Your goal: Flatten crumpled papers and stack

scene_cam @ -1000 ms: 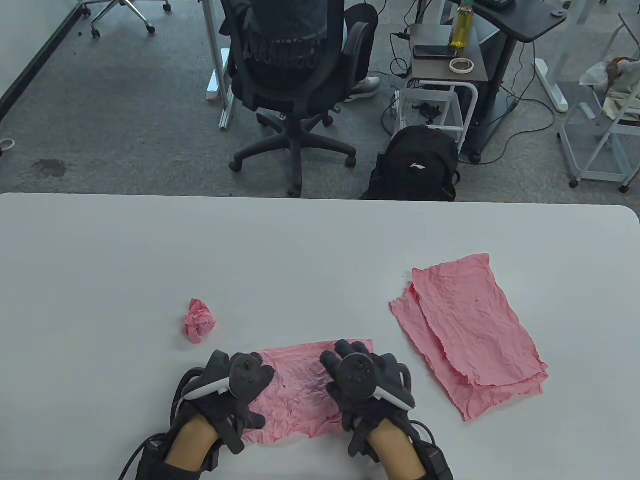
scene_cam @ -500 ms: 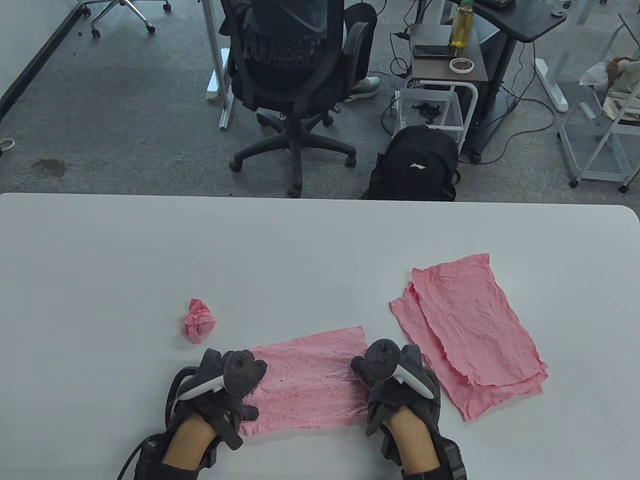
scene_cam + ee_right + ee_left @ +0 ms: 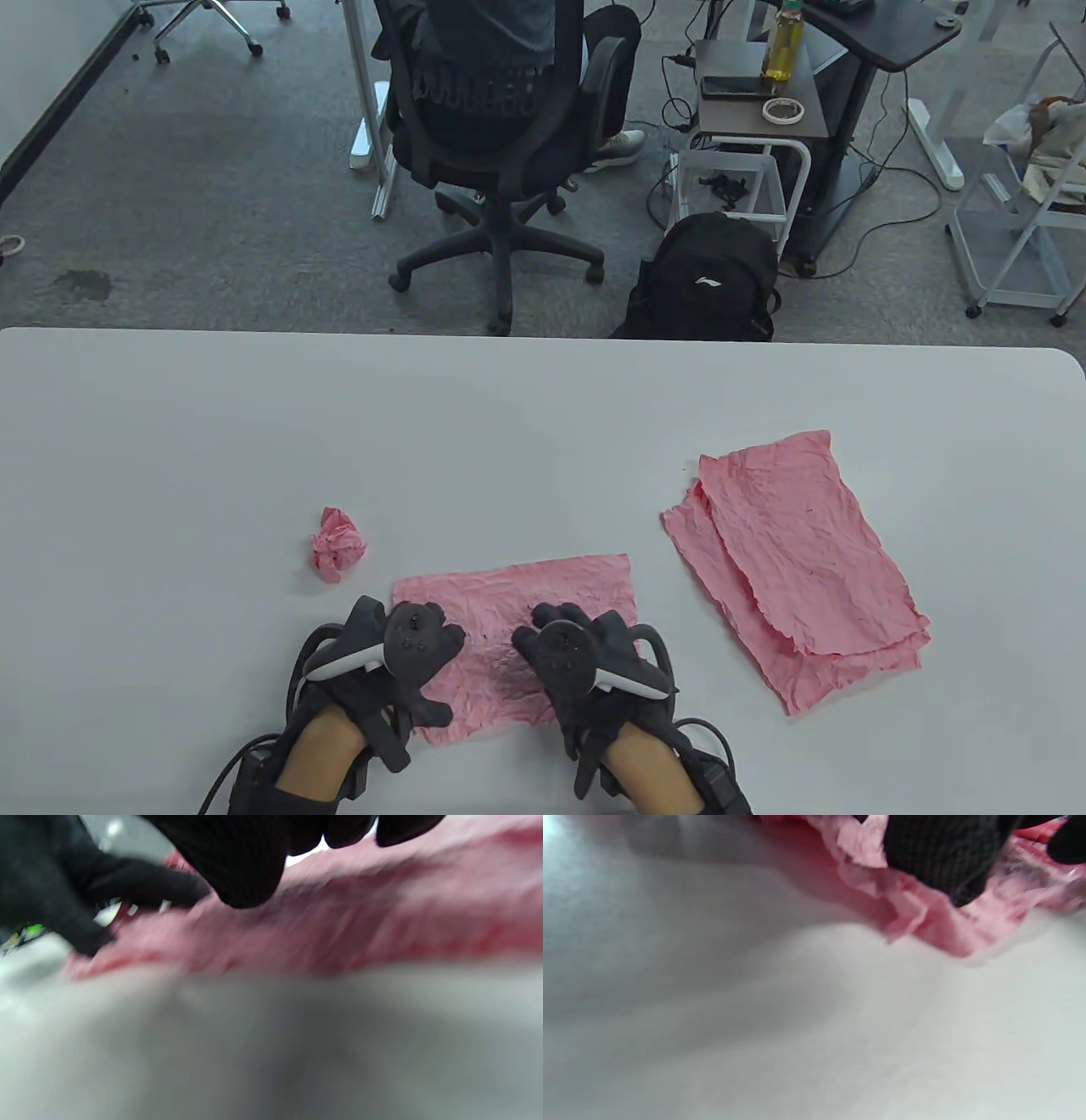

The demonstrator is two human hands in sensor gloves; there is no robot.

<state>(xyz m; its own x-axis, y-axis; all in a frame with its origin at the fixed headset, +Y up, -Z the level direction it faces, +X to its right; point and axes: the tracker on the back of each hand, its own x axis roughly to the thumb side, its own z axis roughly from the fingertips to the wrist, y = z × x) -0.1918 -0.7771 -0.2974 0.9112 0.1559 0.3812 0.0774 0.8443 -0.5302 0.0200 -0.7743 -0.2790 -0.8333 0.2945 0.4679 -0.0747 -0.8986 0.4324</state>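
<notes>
A wrinkled pink paper sheet lies spread near the table's front edge. My left hand presses flat on its left part. My right hand presses flat on its middle right part. The left wrist view shows the sheet's ruffled edge under a gloved finger. The right wrist view shows the sheet blurred beneath my fingers. A small crumpled pink ball sits left of the sheet. A stack of flattened pink sheets lies to the right.
The white table stretches far beyond the papers. An office chair, a black backpack and a cart stand on the floor past the far edge.
My right hand swept out to the sheet's right edge, then came back left onto its middle. The sheet shifted and lies flatter. My left hand stayed on the left part.
</notes>
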